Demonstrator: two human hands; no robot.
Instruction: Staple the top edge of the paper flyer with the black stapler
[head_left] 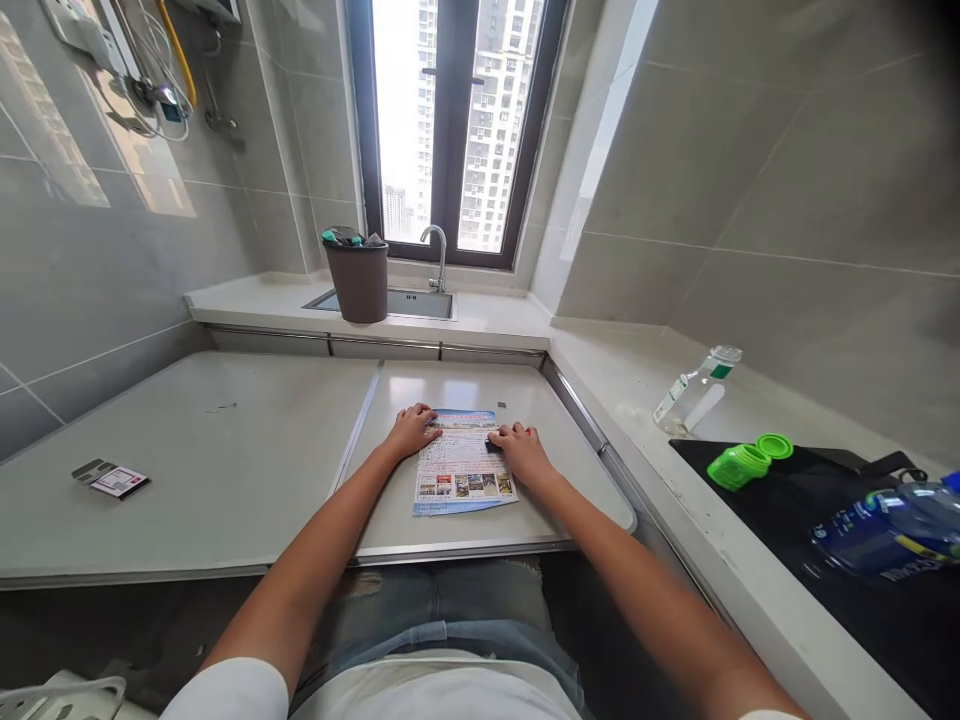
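A printed flyer (465, 460) with blue edges, dense text and a row of small pictures lies on the pale table (285, 470) in front of me. My left hand (410, 432) rests flat at its upper left edge, fingers stretched out and touching the paper. At the right edge is my right hand (523, 452), its fingers curled around a small black piece (492, 444) that is pressed against the flyer. The hand covers most of this piece, so its kind is unclear. Just beyond the flyer lies a tiny dark grey chip (501, 405).
On the table's left lies a small card package (112, 478). A brown bin (358, 280) stands by the sink (420, 303) and its tap (439, 258). The right counter holds a glass bottle (694, 392), a green open container (739, 466) and a blue-labelled bottle (885, 530).
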